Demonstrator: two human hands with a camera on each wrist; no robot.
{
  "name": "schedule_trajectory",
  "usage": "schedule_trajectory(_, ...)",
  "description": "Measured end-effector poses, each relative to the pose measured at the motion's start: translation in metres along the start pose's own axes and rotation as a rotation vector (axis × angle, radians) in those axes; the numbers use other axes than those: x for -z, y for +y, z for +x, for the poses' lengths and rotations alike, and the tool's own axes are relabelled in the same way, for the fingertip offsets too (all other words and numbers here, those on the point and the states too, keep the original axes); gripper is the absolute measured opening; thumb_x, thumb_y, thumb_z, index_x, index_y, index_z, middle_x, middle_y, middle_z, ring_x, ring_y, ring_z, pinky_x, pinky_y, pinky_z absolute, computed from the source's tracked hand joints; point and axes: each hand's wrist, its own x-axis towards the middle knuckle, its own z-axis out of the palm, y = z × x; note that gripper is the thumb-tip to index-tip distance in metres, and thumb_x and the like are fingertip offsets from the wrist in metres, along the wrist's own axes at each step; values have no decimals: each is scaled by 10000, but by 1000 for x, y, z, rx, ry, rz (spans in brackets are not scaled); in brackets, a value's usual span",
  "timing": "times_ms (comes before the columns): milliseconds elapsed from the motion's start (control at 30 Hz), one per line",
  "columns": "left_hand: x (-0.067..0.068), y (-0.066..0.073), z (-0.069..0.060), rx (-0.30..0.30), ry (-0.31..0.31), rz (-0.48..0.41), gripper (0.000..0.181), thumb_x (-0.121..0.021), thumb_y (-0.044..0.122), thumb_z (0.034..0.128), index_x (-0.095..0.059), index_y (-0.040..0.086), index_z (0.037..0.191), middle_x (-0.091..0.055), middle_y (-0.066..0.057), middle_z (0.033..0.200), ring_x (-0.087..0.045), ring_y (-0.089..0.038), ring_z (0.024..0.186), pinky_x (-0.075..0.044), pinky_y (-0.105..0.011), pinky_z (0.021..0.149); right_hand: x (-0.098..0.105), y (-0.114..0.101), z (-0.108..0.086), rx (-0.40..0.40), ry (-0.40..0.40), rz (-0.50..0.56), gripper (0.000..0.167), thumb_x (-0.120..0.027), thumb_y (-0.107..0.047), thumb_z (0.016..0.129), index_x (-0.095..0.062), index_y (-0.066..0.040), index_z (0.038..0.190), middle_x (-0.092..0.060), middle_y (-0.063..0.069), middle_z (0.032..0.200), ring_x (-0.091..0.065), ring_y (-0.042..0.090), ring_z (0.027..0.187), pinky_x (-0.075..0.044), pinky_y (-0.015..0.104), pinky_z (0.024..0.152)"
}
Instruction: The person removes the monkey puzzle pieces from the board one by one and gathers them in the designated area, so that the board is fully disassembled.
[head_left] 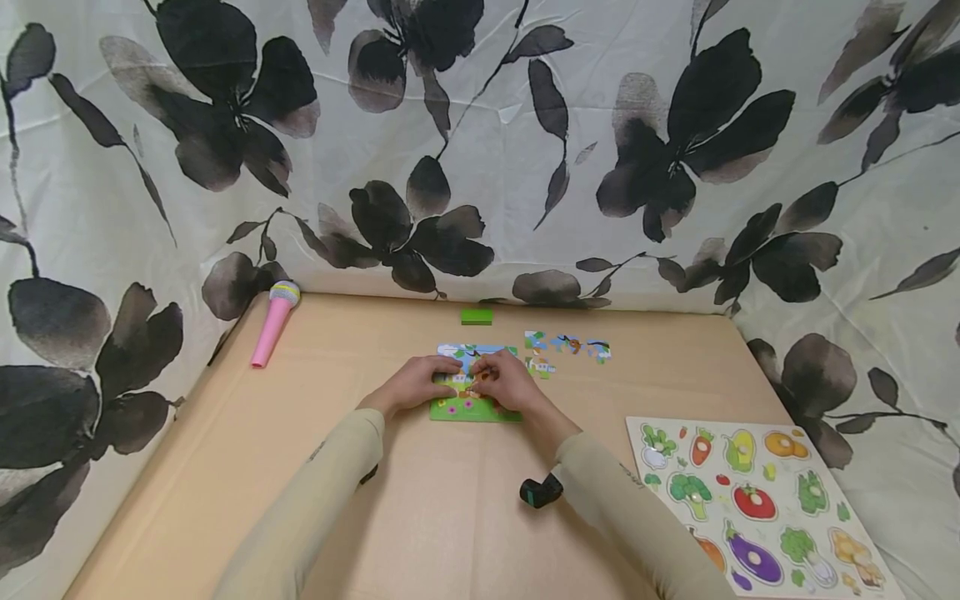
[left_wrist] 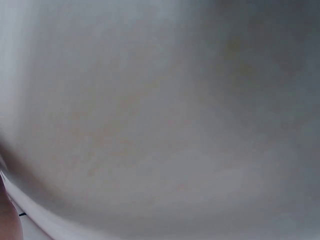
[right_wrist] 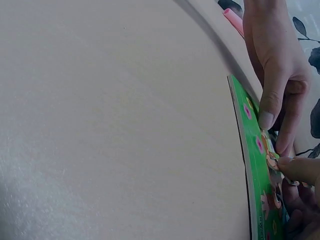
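Observation:
A jigsaw puzzle board (head_left: 467,410) with a green lower edge and pink flowers lies on the tabletop, its picture partly hidden by both hands. On its left side rests my left hand (head_left: 414,383), thumb and fingers touching the picture. My right hand (head_left: 512,383) comes in from the right and pinches a small puzzle piece (right_wrist: 291,182) over the board's middle. In the right wrist view the left thumb (right_wrist: 267,118) presses near the flowers, close to the right fingertips. The left wrist view is a blurred pale surface with a sliver of skin at lower left.
Loose puzzle pieces (head_left: 572,343) lie right of the board. Behind it sits a green block (head_left: 476,317). A pink toy microphone (head_left: 273,325) lies at the far left, and a vegetable picture board (head_left: 720,475) at the near right. A floral cloth (head_left: 525,150) hangs behind the table.

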Motion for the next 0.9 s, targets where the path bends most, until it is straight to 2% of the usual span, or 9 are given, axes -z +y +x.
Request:
schedule_trajectory(200, -1, -1, 0, -14, 13, 2, 404, -727, 201, 886, -666, 34, 1248, -582, -97, 1365, -472, -308, 1321, -342, -458, 1118, 3, -1, 1, -32, -13, 56, 244, -705, -134, 906, -711, -94, 1147, -679, 49, 1089, -654, 171, 904, -545, 344, 789)
schedule_trajectory(500, -1, -1, 1, -7, 8, -4, 406, -724, 202, 892, -661, 32, 1255, -579, -95, 1369, -466, -307, 1326, -338, -457, 1120, 4, 1, 0, -50, -39, 70, 254, -685, -139, 923, -698, -106, 1175, -681, 16, 975, -641, 119, 809, -518, 285, 689)
schedule_trajectory(733, 0, 0, 1, 18, -3, -19, 420, -729, 208, 889, -656, 40, 1266, -575, -82, 1375, -456, -289, 1338, -327, -446, 1130, 5, 3, -2, -83, -76, 141, 283, -606, -118, 975, -643, -95, 1254, -654, 34, 893, -581, 157, 690, -460, 292, 581)
schedule_trajectory(900, -1, 0, 0, 22, -2, -17, 418, -725, 204, 891, -654, 37, 1268, -572, -86, 1378, -449, -291, 1343, -318, -443, 1135, 4, 3, -4, -105, -83, 213, 296, -573, -96, 989, -611, -70, 1282, -648, 65, 904, -576, 177, 660, -467, 298, 560)
